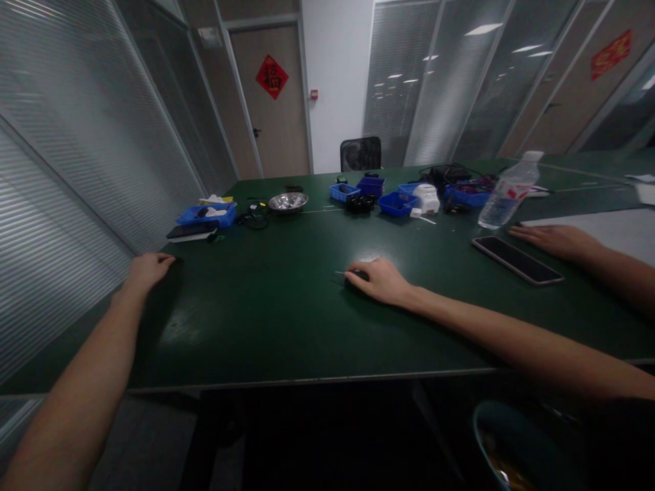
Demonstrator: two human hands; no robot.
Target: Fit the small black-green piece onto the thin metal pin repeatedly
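Note:
My left hand (147, 270) rests at the left edge of the dark green table (266, 320). Its fingers are curled in, and nothing shows in them. My right hand (381, 280) lies near the middle of the table, fingers closed over a small dark object (358, 275). A thin pale pin pokes out of that object to the left. What the object is I cannot make out.
Another person's hand (555, 240) lies flat at the right, beside a black phone (516, 259) and a water bottle (509, 191). Further back stand blue trays (396, 202), a metal bowl (288, 202), a white device (426, 198), cables and a left blue tray (206, 214). A teal bin (512, 443) stands below the front edge.

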